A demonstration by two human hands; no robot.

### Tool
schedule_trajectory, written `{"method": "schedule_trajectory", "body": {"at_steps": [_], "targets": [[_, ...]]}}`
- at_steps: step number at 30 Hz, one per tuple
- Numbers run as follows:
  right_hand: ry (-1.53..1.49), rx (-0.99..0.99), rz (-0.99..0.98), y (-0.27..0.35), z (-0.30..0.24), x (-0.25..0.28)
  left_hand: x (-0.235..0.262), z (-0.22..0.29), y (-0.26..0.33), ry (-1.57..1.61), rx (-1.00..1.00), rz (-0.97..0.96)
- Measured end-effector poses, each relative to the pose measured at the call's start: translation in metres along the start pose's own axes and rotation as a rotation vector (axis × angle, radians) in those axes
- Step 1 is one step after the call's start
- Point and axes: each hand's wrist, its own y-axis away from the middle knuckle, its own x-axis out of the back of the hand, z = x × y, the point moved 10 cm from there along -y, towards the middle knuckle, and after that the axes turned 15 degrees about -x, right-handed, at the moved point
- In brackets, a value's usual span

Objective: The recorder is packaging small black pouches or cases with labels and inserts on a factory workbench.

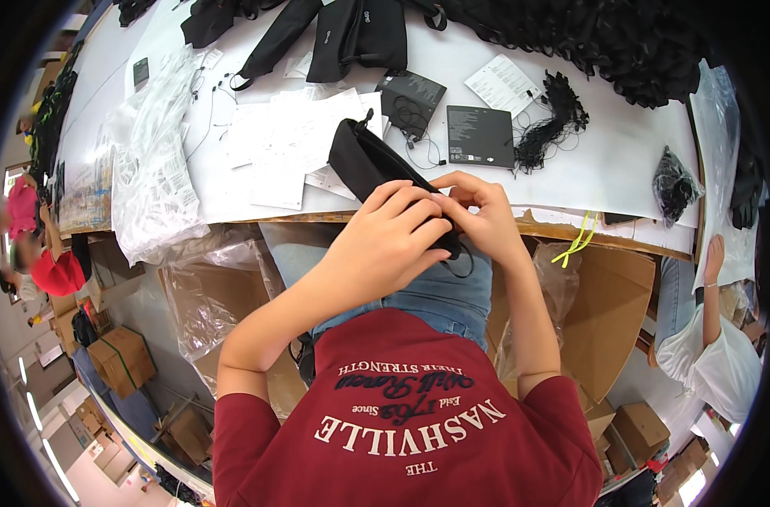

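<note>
A black fabric pouch [361, 159] lies slantwise over the near edge of the table, its far end resting on white papers. My left hand [399, 226] is closed over its near part, with the back of the hand up. Beside it my right hand [484, 213] pinches at the pouch's right edge, thumb and fingertips meeting those of the left. Whatever lies right between the fingertips is hidden. Below the hands a thin black cord loop [462, 269] hangs against my jeans.
Black tags [479, 137] with cords, a bundle of black strings [554, 122] and white sheets [277, 182] lie beyond the pouch. Finished-looking black pouches [359, 42] and a dark heap [587, 46] fill the back. Plastic bags [152, 160] hang over the left edge. Another person [714, 355] is at right.
</note>
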Motion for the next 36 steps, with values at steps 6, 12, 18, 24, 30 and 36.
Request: {"method": "schedule_trajectory", "body": {"at_steps": [6,12,18,24,30,36], "targets": [[-0.039,0.049,-0.049,-0.001,-0.002,0.0,-0.009,0.007,-0.001,-0.046,0.027,-0.018],[-0.092,-0.053,-0.061,-0.002,0.0,0.0,-0.015,0.017,-0.001,0.035,-0.039,-0.062],[0.047,0.103,0.016,0.002,-0.016,0.001,0.043,0.002,-0.002,-0.038,-0.018,0.204],[0.22,0.062,0.106,0.024,-0.013,0.011,0.121,-0.199,0.075,-0.229,0.474,0.532],[0.332,0.06,0.098,0.044,-0.017,0.009,0.072,-0.289,0.094,-0.414,0.493,0.272],[0.357,0.047,0.114,0.05,-0.022,0.011,0.073,-0.29,0.076,-0.52,0.445,0.212]]}}
